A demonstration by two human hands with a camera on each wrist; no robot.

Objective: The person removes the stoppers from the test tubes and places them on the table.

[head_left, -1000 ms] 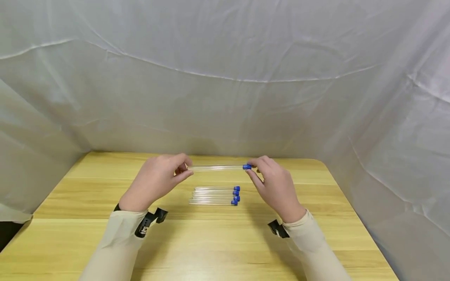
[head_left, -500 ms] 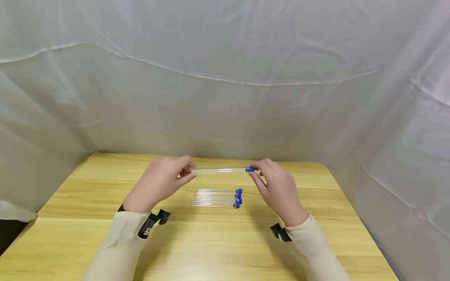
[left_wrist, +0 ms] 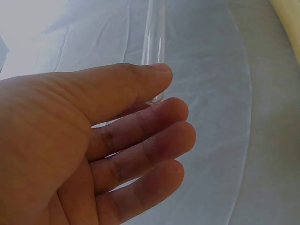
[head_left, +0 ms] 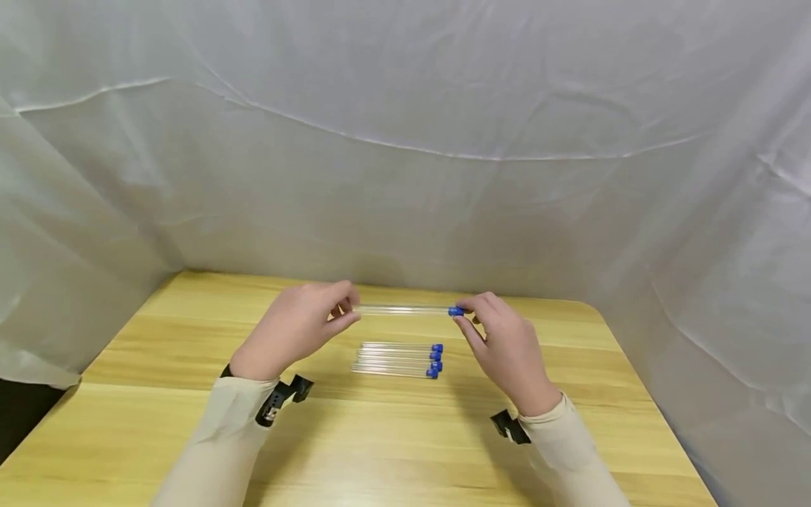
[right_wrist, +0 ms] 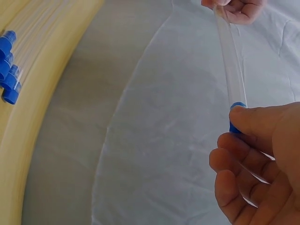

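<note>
A clear tube [head_left: 403,310] hangs level above the table, between both hands. The left hand [head_left: 298,329] pinches its closed glass end with thumb and fingers; the right hand [head_left: 507,345] pinches its blue cap [head_left: 455,311]. Below the grip, four capped tubes [head_left: 398,360] lie side by side on the wooden table [head_left: 393,436]. White sheeting [head_left: 405,141] walls the table behind and at both sides.

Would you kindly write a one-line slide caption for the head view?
Left hand and right hand hold a clear tube by its ends above four capped tubes on the table.
</note>
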